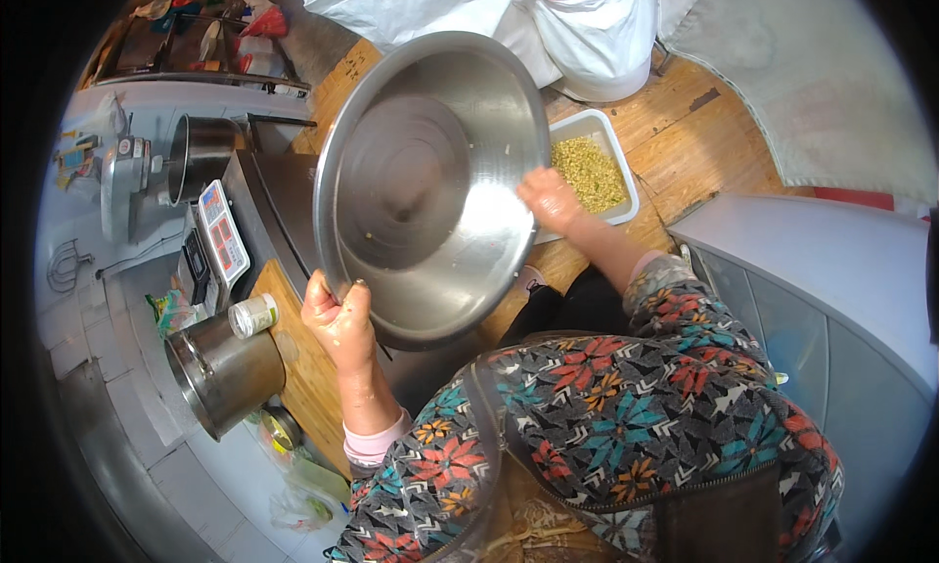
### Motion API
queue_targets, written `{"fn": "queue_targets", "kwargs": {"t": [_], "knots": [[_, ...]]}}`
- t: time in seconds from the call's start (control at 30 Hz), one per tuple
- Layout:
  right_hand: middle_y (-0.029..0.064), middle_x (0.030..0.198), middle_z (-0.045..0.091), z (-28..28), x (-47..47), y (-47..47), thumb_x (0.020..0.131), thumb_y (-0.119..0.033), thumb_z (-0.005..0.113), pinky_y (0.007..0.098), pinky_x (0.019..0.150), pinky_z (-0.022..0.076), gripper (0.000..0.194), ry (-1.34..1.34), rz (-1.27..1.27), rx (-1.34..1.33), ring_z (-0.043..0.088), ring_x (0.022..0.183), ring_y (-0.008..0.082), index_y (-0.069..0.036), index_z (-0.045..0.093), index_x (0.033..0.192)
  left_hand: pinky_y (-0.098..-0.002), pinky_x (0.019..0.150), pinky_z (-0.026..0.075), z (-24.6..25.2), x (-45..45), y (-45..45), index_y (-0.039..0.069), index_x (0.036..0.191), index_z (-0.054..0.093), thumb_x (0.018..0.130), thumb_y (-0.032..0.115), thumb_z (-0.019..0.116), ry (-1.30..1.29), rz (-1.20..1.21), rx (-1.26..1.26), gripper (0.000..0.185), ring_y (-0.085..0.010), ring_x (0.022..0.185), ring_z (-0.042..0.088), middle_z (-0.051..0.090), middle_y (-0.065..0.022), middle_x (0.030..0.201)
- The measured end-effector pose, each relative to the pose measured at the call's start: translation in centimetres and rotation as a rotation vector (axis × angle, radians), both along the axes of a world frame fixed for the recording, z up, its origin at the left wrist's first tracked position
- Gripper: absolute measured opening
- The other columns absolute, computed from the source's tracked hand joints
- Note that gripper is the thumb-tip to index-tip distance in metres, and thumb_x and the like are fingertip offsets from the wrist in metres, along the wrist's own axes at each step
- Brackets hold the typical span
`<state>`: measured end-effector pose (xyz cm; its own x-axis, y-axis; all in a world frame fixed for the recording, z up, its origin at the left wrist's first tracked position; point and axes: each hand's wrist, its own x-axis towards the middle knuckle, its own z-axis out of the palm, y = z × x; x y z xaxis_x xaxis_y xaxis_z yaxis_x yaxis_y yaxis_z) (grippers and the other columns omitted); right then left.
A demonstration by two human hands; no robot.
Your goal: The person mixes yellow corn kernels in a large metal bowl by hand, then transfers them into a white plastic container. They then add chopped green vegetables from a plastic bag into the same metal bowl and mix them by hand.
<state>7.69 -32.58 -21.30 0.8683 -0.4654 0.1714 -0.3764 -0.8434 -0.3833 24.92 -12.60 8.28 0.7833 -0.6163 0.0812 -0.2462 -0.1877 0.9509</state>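
A large stainless steel basin [411, 181] is held up, tilted, in front of me, with a few small crumbs stuck to its inner wall. My left hand [341, 317] grips its rim at the lower left, thumb over the edge. At the right rim is my right hand [550, 200], its fingers curled at the edge; their tips are partly hidden. Behind and to the right of the basin, a white plastic tub [629, 196] on the wooden floor holds a chopped yellow-green food mixture.
To the left are a wooden board [312, 394], a steel pot [235, 376], a lidded jar [254, 316] and a digital scale [224, 233]. White bags [594, 35] stand at the top. A white-topped cabinet [814, 269] is on the right.
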Motion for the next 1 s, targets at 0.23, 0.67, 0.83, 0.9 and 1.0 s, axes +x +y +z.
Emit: {"fn": "queue_targets", "kwargs": {"t": [0.23, 0.67, 0.83, 0.9, 1.0], "knots": [[0.0258, 0.133, 0.046, 1.3, 1.4, 6.2, 0.089, -0.051, 0.056, 0.0456, 0.105, 0.0344, 0.080, -0.035, -0.510, 0.590, 0.043, 0.124, 0.0383, 0.007, 0.032, 0.139, -0.0191, 0.061, 0.034, -0.4, 0.7, 1.5, 0.009, 0.073, 0.045, 0.074, -0.008, 0.056, -0.097, 0.135, -0.066, 0.020, -0.0033, 0.067, 0.038, 0.045, 0.0064, 0.072], [0.0029, 0.074, 0.061, 8.4, 2.1, -2.1, 0.092, -0.028, 0.062, 0.0298, 0.066, 0.0454, 0.024, -0.409, -0.495, 0.949, 0.052, 0.068, 0.0118, -0.004, 0.064, 0.088, -0.0306, 0.075, 0.048, 5.5, 3.6, 19.0, 0.002, 0.111, 0.052, 0.072, -0.002, 0.057, -0.026, 0.653, -0.045, 0.040, -0.0158, 0.077, 0.055, 0.057, -0.0042, 0.086], [0.0070, 0.063, 0.049, 11.6, -1.0, -6.3, 0.093, -0.024, 0.061, 0.0290, 0.055, 0.0391, 0.027, -0.729, -0.385, 0.562, 0.044, 0.059, 0.0136, -0.002, 0.057, 0.078, -0.0339, 0.073, 0.049, 8.5, -0.7, 30.0, 0.001, 0.104, 0.052, 0.072, 0.000, 0.057, -0.008, 1.063, -0.147, 0.032, -0.0203, 0.079, 0.054, 0.055, -0.0084, 0.088], [0.0113, 0.085, 0.059, 9.3, -1.3, -6.3, 0.089, -0.021, 0.064, 0.0351, 0.064, 0.0445, 0.019, -0.519, -0.365, 0.267, 0.056, 0.075, 0.0211, -0.004, 0.061, 0.097, -0.0368, 0.075, 0.050, 9.5, -3.7, 33.2, 0.002, 0.101, 0.054, 0.071, 0.001, 0.059, 0.074, 1.215, -0.187, 0.031, -0.0230, 0.082, 0.055, 0.056, -0.0089, 0.089], [0.0130, 0.140, 0.035, 3.9, -1.4, -5.4, 0.080, -0.027, 0.071, 0.0476, 0.101, 0.0322, 0.053, 0.501, -0.023, 0.072, 0.033, 0.127, 0.0348, -0.015, 0.053, 0.129, -0.0412, 0.079, 0.049, 10.6, -8.4, 38.0, 0.004, 0.089, 0.057, 0.066, 0.009, 0.063, 0.255, 1.396, -0.374, 0.025, -0.0269, 0.085, 0.056, 0.059, -0.0090, 0.092]]}}
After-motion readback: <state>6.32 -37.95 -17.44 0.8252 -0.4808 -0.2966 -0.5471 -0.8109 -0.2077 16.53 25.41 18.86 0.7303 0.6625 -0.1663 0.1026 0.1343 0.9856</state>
